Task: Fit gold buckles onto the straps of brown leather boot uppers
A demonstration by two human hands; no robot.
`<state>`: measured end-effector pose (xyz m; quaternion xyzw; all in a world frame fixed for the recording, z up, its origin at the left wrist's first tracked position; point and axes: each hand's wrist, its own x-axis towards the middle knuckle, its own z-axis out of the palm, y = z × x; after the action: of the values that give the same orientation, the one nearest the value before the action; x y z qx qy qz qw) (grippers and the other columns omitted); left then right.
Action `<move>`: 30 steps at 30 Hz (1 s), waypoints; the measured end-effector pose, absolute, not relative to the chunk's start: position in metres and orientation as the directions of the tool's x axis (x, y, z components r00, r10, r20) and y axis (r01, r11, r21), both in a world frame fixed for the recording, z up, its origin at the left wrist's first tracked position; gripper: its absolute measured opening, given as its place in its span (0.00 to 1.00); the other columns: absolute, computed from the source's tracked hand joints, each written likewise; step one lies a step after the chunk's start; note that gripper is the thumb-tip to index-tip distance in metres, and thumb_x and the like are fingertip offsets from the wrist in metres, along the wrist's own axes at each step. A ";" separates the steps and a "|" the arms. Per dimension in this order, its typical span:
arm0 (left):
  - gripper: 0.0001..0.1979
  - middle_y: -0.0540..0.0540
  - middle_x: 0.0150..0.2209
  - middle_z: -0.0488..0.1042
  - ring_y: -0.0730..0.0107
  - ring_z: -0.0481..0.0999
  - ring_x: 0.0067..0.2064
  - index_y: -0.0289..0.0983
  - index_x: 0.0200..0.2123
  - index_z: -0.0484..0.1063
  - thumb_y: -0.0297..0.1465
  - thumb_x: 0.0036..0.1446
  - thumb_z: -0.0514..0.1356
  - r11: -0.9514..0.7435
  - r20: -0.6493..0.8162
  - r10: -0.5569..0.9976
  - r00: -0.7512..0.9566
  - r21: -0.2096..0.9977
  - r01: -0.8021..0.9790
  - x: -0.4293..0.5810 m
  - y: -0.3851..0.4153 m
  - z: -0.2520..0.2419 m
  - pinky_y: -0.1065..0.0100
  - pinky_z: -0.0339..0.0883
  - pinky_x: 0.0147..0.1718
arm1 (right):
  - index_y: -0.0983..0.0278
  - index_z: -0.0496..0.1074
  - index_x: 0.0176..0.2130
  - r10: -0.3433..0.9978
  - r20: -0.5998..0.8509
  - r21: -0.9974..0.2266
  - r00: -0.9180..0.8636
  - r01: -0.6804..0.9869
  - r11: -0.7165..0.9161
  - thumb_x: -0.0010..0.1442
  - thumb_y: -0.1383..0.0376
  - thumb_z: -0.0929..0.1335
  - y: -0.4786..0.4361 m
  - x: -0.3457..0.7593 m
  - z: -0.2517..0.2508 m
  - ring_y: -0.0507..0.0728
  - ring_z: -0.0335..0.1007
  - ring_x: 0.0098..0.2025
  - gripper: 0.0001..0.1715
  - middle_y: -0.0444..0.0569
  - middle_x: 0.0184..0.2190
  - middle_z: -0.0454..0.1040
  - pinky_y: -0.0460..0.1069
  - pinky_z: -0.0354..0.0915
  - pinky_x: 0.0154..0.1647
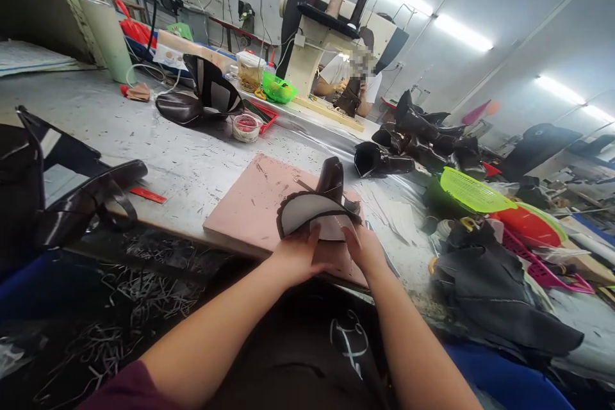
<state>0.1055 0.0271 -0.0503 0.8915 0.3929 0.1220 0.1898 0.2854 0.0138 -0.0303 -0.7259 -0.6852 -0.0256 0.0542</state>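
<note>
Both my hands hold a dark brown leather shoe upper (312, 211) over the pink board (235, 205). Its pale grey lining faces me, edged by a dark scalloped rim, and a narrower leather part points away from me. My left hand (300, 255) grips the near edge, thumb on the lining and fingers partly under the piece. On the right side, my right hand (364, 246) pinches the same edge, its thumb also on the lining. The fingers beneath the leather are mostly hidden.
More dark uppers lie at the left (86, 192), back left (180, 106) and back right (418, 134). A white tape roll (246, 128) sits near a green basket (278, 88). Across the table, a person works behind a sewing machine (307, 38). Black leather pieces (500, 288) lie right.
</note>
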 end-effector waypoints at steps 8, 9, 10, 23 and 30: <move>0.39 0.30 0.58 0.59 0.52 0.63 0.54 0.23 0.61 0.46 0.44 0.56 0.53 -0.564 -0.045 0.798 0.601 0.296 0.771 0.125 0.031 -0.039 0.61 0.61 0.48 | 0.68 0.71 0.46 0.994 0.083 -0.006 0.078 0.997 -0.078 0.61 0.66 0.59 0.017 0.293 -0.028 0.63 0.72 0.36 0.18 0.57 0.33 0.75 0.49 0.61 0.33; 0.39 0.31 0.57 0.59 0.51 0.63 0.55 0.24 0.61 0.47 0.44 0.55 0.54 -0.570 -0.041 0.795 0.605 0.293 0.768 0.126 0.031 -0.040 0.61 0.60 0.49 | 0.68 0.70 0.47 0.994 0.084 -0.003 0.071 0.997 -0.071 0.61 0.67 0.59 0.017 0.293 -0.028 0.63 0.72 0.36 0.18 0.57 0.33 0.75 0.49 0.61 0.33; 0.38 0.31 0.57 0.60 0.51 0.62 0.55 0.24 0.61 0.48 0.43 0.55 0.55 -0.577 -0.035 0.791 0.611 0.290 0.764 0.126 0.031 -0.041 0.61 0.60 0.50 | 0.67 0.70 0.48 0.994 0.085 0.000 0.063 0.998 -0.063 0.61 0.67 0.58 0.016 0.292 -0.029 0.63 0.72 0.36 0.19 0.57 0.34 0.75 0.50 0.61 0.33; 0.39 0.28 0.52 0.65 0.46 0.61 0.54 0.22 0.58 0.53 0.45 0.53 0.55 -0.572 -0.003 0.795 0.607 0.329 0.751 0.130 0.034 -0.045 0.55 0.58 0.49 | 0.67 0.65 0.52 0.994 0.076 0.025 0.082 0.996 -0.084 0.58 0.72 0.57 0.014 0.287 -0.033 0.64 0.72 0.36 0.23 0.58 0.38 0.75 0.53 0.64 0.35; 0.36 0.27 0.56 0.60 0.42 0.57 0.57 0.24 0.57 0.55 0.43 0.51 0.57 -0.549 0.016 0.805 0.593 0.400 0.734 0.131 0.035 -0.048 0.51 0.54 0.52 | 0.67 0.67 0.49 0.991 0.047 0.008 0.126 0.992 -0.127 0.58 0.72 0.57 0.013 0.277 -0.030 0.65 0.73 0.36 0.21 0.60 0.37 0.75 0.54 0.64 0.33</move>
<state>0.1312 0.0355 -0.0485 0.8743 0.4402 0.0993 0.1787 0.2770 0.0127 -0.0302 -0.7503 -0.6606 -0.0205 0.0125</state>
